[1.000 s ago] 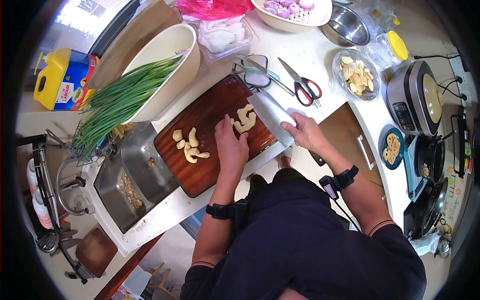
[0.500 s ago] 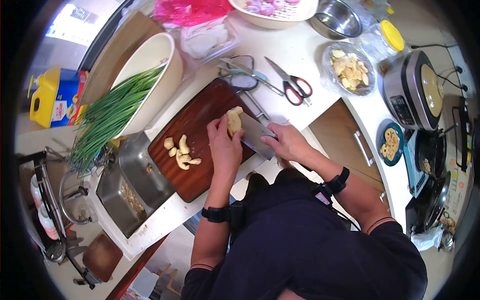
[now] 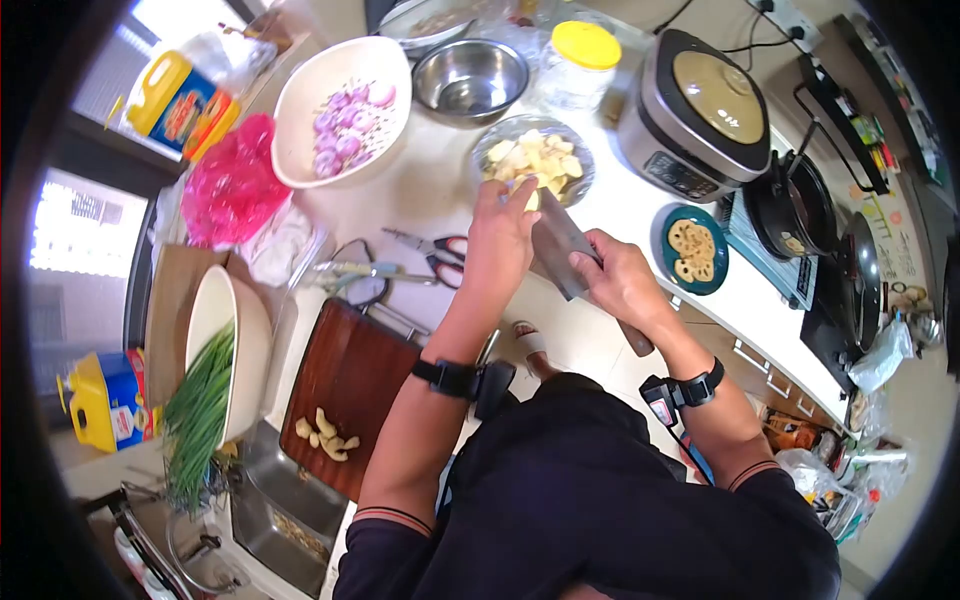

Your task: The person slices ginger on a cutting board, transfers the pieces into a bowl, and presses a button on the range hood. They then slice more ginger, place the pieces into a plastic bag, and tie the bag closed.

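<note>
My right hand [image 3: 618, 278] is closed round the cleaver [image 3: 562, 245], whose broad blade points up and left. At the near edge of the glass bowl of pale ginger pieces [image 3: 535, 158], my left hand [image 3: 502, 225] pinches a pale piece of ginger [image 3: 530, 198] beside the blade's tip; the fingers partly hide it. Several knobs of ginger [image 3: 326, 436] lie on the dark wooden cutting board [image 3: 345, 370], to the lower left of my hands.
Scissors [image 3: 445, 258] lie left of my forearm. A basin of purple onions [image 3: 343, 115], a steel bowl [image 3: 470, 82] and a rice cooker [image 3: 692, 115] stand at the back. Green onions [image 3: 204, 415] lean out of a basin beside the sink [image 3: 285, 505].
Both hands have moved from above the cutting board to the glass bowl, carrying the cleaver and the ginger. The view has turned toward the right side of the counter.
</note>
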The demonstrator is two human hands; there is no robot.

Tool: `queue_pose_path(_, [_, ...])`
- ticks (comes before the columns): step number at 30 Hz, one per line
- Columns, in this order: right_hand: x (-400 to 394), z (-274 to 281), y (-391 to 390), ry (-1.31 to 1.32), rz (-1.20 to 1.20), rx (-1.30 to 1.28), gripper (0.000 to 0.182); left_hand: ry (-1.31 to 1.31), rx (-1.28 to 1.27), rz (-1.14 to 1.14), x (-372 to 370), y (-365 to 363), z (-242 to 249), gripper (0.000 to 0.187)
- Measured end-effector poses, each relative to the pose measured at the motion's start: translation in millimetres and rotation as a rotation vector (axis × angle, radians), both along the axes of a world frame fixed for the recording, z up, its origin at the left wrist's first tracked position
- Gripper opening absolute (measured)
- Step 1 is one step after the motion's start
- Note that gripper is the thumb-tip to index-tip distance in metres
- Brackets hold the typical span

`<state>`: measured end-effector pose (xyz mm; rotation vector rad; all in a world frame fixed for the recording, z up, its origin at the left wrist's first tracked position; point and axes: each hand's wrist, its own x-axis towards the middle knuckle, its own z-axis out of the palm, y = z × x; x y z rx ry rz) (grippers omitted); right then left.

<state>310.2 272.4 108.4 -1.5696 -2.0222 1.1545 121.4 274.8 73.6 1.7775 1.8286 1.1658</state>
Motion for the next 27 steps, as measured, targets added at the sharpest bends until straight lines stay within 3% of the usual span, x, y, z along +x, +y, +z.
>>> queue_pose_path(2, [12.8, 11.6, 7.2, -0.007, -0.079, -0.049, 0.028, -0.032, 0.097, -0.120, 13.8, 29.6, -8.5, 0.040])
queue_pose_path(7, [35.8, 11.2, 21.7, -0.104, -0.100, 0.076, 0.028, 0.054, 0.054, -0.122, 34.9, 74.5, -17.5, 0.035])
queue_pose_path(10, [41.1, 14.0, 22.8, -0.135, -0.126, 0.170, 0.028, 0.355, 0.028, -0.088, 30.4, 86.2, -27.8, 0.030])
queue_pose_path(14, [44.6, 26.8, 26.2, -0.198, -0.189, 0.386, 0.024, 0.185, 0.117, -0.061, 15.2, 64.0, -18.2, 0.024])
queue_pose_path(17, [31.6, 28.1, 27.9, -0.036, -0.169, 0.285, 0.026, 0.119, 0.183, 0.173, -12.5, 14.0, -12.3, 0.021])
queue_pose_path(23, [-89.8, 13.9, -12.6, 0.142, 0.323, 0.098, 0.023, 0.185, -0.052, 0.515, -89.5, -152.5, -24.3, 0.008])
queue_pose_path(26, [-142.0, -6.6, -39.9, 0.029, 0.745, 0.261, 0.020, 0.168, -0.112, 0.740, -109.2, -228.9, -23.4, 0.009])
queue_pose_path(27, [-158.0, -16.8, -52.2, 0.107, 0.824, 0.278, 0.017, 0.156, -0.083, 0.809, -115.1, -253.8, -28.7, 0.011])
